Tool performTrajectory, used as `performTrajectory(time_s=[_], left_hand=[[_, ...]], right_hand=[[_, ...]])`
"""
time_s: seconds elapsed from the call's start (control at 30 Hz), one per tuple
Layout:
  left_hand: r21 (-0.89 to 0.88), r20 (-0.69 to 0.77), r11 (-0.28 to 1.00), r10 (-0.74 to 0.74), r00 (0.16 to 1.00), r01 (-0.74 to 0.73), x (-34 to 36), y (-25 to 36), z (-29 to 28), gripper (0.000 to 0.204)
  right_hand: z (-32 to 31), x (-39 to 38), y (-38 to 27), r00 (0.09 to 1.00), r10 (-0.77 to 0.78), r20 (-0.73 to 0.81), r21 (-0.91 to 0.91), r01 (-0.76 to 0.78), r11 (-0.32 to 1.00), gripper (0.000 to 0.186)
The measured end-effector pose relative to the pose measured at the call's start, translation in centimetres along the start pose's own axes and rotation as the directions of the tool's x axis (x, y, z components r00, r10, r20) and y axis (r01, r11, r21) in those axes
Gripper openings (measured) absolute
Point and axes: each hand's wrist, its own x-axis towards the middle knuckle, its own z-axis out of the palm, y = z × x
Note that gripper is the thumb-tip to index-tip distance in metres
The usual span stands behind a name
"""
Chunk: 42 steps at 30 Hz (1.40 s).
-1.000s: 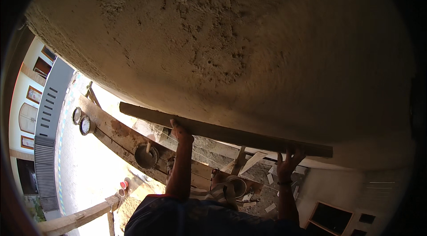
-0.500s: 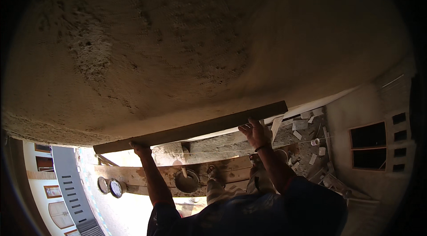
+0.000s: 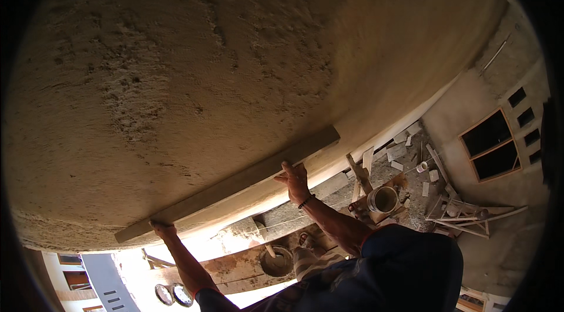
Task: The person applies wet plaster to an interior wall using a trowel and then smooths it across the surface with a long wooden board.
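Note:
A long, straight screed board (image 3: 235,185) lies flat against a rough, freshly plastered wall (image 3: 247,65), slanting up to the right. Near its lower left end, my left hand (image 3: 163,230) grips the bottom edge. My right hand (image 3: 294,183) holds the same edge right of the board's middle, a dark bracelet at the wrist; its fingers on the board's far side are partly hidden. Around the board the plaster is pitted and ridged on the left, smoother towards the right.
Below me are scaffold planks (image 3: 235,271) where my sandalled feet stand. A bucket of mortar (image 3: 276,261) with a handle in it and another bucket (image 3: 382,200) sit there, with two more pails (image 3: 173,294) to the left. Rubble (image 3: 405,147) and a wooden trestle (image 3: 470,218) lie at right.
The view has tilted. The board is at a steeper slant, its right end higher on the wall, away from the lower edge. Both hands have stayed on it.

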Motion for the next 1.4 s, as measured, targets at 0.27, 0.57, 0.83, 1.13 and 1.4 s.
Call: performTrajectory(time_s=[0.27,0.57,0.83,1.13,1.4], left_hand=[[-0.658,0.139,0.662,-0.36,0.922,0.358,1.4,14.9,-0.3,0.043],[-0.76,0.249,0.359,-0.609,0.753,0.542,3.7,31.0,-4.5,0.038],[-0.671,0.168,0.464,-0.664,0.728,0.578,6.7,21.7,-5.3,0.041],[-0.772,0.224,0.395,-0.565,0.794,0.498,1.1,34.2,-1.0,0.043],[-0.838,0.363,0.28,-0.355,0.862,0.468,-0.2,46.4,-2.7,0.043]], right_hand=[[8.9,-2.0,-12.7,0.913,-0.407,0.02,-0.122,0.406,0.906,0.033],[15.1,-3.9,-22.0,0.862,-0.504,0.051,-0.083,0.507,0.858,0.041],[13.0,-4.1,-12.6,0.913,-0.385,0.131,-0.048,0.394,0.918,0.056],[16.6,-2.9,-26.4,0.692,-0.683,0.233,-0.192,0.721,0.666,0.052],[19.3,-3.0,-36.7,0.716,-0.691,0.093,-0.205,0.693,0.691,0.053]])
